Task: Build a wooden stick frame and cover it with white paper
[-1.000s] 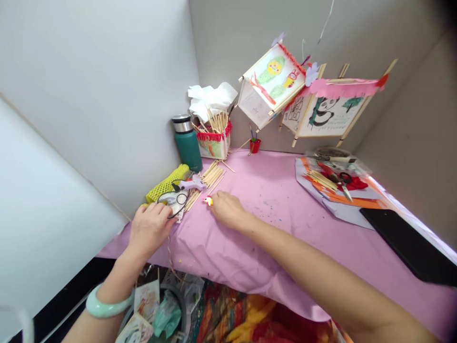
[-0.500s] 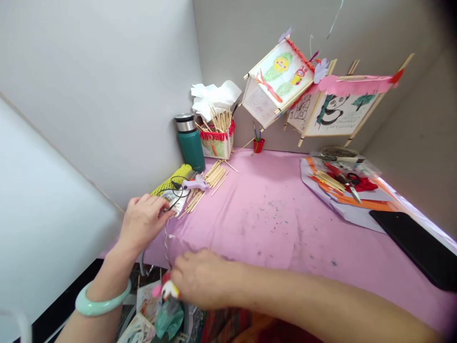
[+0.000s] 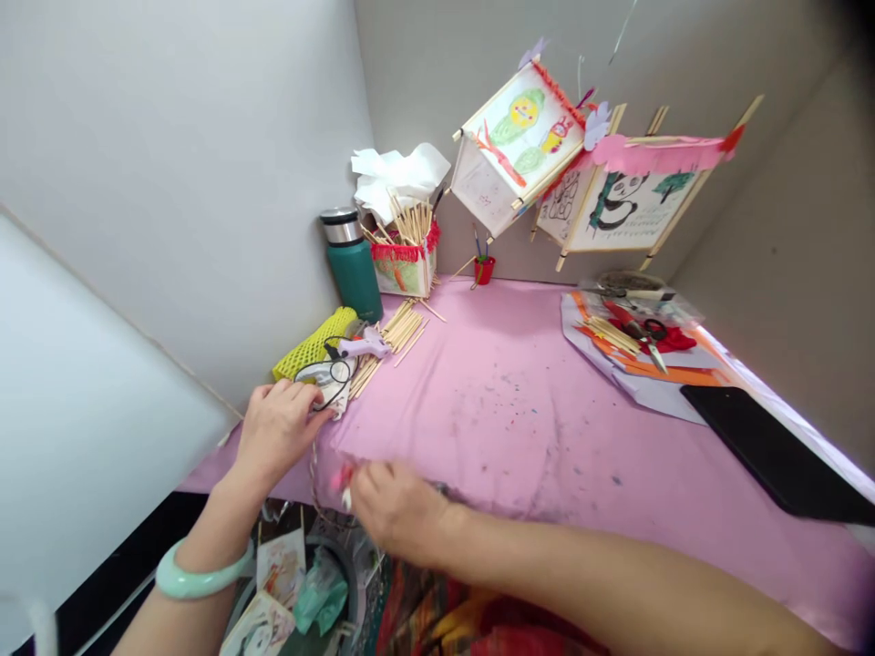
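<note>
My left hand (image 3: 282, 421) is closed at the table's left edge, thumb and fingers pinched together around the upper end of a twisted cord (image 3: 314, 478). From there the cord hangs over the edge and curves toward my right hand (image 3: 396, 506). That hand is closed on a small pink and white ornament (image 3: 344, 480), blurred and mostly covered by the fingers. Just beyond my left fingertips lies a thin black cable (image 3: 340, 372) leading to a lilac glue gun (image 3: 365, 343). Whether the left fingers touch the cable, I cannot tell.
Wooden sticks (image 3: 403, 330), a yellow mesh roll (image 3: 318, 343) and a green bottle (image 3: 354, 278) stand or lie at left. Paper lanterns (image 3: 519, 137) hang behind. Scissors (image 3: 654, 351) and a black phone-like slab (image 3: 772, 446) lie right. Below the edge is a bin (image 3: 352, 574).
My right hand has risen from over the bin to the table edge, lifting the ornament with it. My left hand stays in about the same place, still pinching the cord.
</note>
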